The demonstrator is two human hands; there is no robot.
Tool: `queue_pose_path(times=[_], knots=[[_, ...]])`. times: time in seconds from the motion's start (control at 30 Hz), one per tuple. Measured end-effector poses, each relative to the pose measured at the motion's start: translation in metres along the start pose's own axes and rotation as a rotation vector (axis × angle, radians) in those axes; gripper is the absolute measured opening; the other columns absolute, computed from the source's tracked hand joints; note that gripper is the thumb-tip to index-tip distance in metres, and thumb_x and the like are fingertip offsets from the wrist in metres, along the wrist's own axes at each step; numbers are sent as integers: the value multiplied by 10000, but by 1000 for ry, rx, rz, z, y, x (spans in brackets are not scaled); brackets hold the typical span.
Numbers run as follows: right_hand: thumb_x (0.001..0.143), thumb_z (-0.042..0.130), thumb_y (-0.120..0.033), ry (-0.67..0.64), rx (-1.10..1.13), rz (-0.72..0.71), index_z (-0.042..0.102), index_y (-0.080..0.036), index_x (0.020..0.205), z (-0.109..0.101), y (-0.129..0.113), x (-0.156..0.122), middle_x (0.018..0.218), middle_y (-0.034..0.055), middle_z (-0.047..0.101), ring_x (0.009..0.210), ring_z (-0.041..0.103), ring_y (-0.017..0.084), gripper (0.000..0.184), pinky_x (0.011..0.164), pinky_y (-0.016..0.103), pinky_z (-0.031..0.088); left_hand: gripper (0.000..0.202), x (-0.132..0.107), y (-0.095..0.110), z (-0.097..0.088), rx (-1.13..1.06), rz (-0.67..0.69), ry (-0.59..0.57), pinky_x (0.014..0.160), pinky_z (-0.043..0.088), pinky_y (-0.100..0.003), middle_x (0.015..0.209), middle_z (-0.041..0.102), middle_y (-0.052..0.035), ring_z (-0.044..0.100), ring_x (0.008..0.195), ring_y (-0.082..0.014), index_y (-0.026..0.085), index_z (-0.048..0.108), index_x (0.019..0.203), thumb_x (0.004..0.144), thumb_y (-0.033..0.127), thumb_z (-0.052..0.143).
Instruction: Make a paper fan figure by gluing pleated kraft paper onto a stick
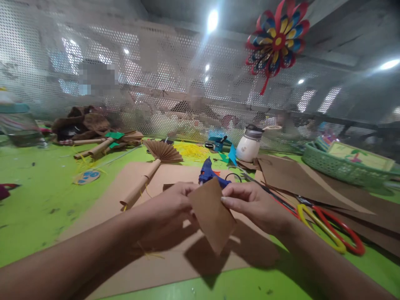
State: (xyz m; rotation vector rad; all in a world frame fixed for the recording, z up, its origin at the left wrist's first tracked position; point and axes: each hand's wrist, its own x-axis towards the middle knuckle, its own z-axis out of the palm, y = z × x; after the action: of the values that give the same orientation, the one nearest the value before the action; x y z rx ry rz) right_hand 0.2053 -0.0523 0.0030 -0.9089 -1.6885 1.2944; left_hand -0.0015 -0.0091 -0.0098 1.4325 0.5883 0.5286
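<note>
A small piece of brown paper (214, 214) is held up between my two hands, above a large brown paper sheet (109, 254). My left hand (179, 204) grips its left edge, with the fingertips partly hidden behind it. On the upper right edge, my right hand (250, 204) pinches it between thumb and fingers. Just beyond the piece lies a blue glue gun (208, 171). A rolled paper tube (140, 183) rests to the left, with a pleated paper fan (162, 150) at its far end.
Red-and-yellow-handled scissors (337, 229) lie at right beside stacked brown paper (290, 179). Behind are a white jar (249, 146), yellow shreds (193, 151) and a green basket (343, 160). More paper rolls (100, 148) lie at left. A paper flower (278, 39) hangs above.
</note>
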Motion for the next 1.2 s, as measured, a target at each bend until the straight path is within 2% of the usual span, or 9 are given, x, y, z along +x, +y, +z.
queue_pose_path(times=[0.1, 0.23, 0.33, 0.5, 0.67, 0.87, 1.03, 1.17, 1.2], knots=[[860, 558, -253, -56, -201, 83, 645, -152, 776, 2, -5, 1, 613, -31, 531, 546, 473, 83, 158, 525, 204, 378, 157, 3, 12, -11, 73, -19, 192, 631, 407, -222, 795, 642, -32, 539, 684, -124, 134, 650, 837, 771, 271, 611], [846, 518, -188, -84, -500, 34, 631, -158, 692, 7, -6, 3, 613, -24, 546, 597, 483, 103, 193, 574, 221, 378, 254, 2, 17, -4, 279, 1, 139, 622, 395, -223, 735, 619, -20, 524, 687, -132, 128, 657, 780, 802, 366, 572], [813, 539, -194, -11, -592, 29, 647, -157, 666, 10, -2, 4, 651, -4, 593, 649, 518, 128, 186, 588, 228, 399, 181, 1, 10, 6, 462, -27, 140, 547, 357, -213, 657, 579, 16, 496, 623, -123, 147, 660, 757, 757, 317, 599], [763, 596, -193, 79, -357, 148, 691, -162, 738, 11, 6, 6, 633, -5, 604, 566, 535, 117, 103, 511, 220, 418, 101, 5, 5, 5, 466, 50, 206, 512, 357, -207, 575, 543, 40, 482, 533, -100, 151, 626, 715, 719, 242, 582], [700, 623, -86, 182, -212, 40, 741, -199, 802, 9, 11, 7, 775, 12, 663, 706, 592, 127, 193, 630, 232, 453, 46, 6, 12, 4, 366, 67, 249, 480, 372, -197, 530, 532, 52, 474, 472, -83, 153, 601, 699, 674, 191, 595], [664, 655, -88, 271, -50, -21, 767, -219, 749, 9, 11, 7, 703, -6, 626, 602, 561, 97, 193, 569, 228, 453, 77, 1, 10, 9, 391, 138, 302, 495, 402, -205, 595, 580, 30, 511, 501, -91, 159, 623, 754, 710, 169, 560], [693, 669, -123, 278, -113, -120, 775, -230, 779, 10, 11, 6, 711, 9, 634, 585, 583, 111, 173, 522, 241, 469, 100, -4, 18, 12, 574, 208, 357, 567, 430, -225, 633, 620, -2, 548, 582, -119, 148, 653, 757, 738, 178, 560], [745, 650, -133, 275, -267, -274, 772, -230, 825, 13, 10, 5, 685, 21, 643, 625, 612, 136, 175, 565, 270, 506, 178, -5, 25, 11, 511, 204, 331, 663, 443, -247, 788, 666, -40, 581, 725, -156, 139, 662, 866, 764, 264, 586], [757, 647, -139, 267, -292, -304, 771, -227, 834, 14, 10, 5, 674, 21, 641, 623, 615, 137, 171, 571, 274, 510, 205, -5, 25, 10, 482, 177, 308, 658, 437, -246, 764, 663, -34, 577, 708, -154, 143, 662, 875, 795, 299, 557]])
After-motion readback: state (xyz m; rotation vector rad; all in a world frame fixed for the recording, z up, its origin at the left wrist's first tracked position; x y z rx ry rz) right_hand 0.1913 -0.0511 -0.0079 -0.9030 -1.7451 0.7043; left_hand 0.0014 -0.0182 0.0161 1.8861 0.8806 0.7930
